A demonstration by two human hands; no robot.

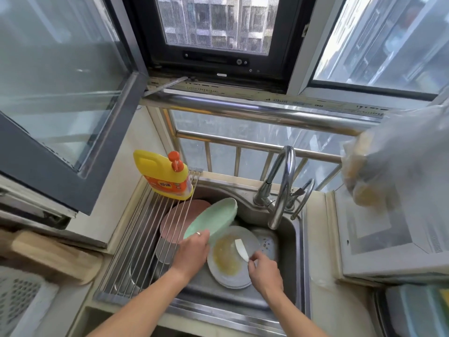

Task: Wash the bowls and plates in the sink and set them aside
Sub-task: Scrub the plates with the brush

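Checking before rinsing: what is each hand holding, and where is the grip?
Left hand grips the green dish by its near rim. Right hand pinches the white spoon by its handle end.

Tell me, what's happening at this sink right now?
A person is sorting dirty dishes in the sink. The left hand grips a tilted green oval dish by its rim, and the right hand pinches a white spoon over a grey plate smeared with yellow residue. No water shows at the faucet. A yellow detergent bottle stands on the roll-up rack.
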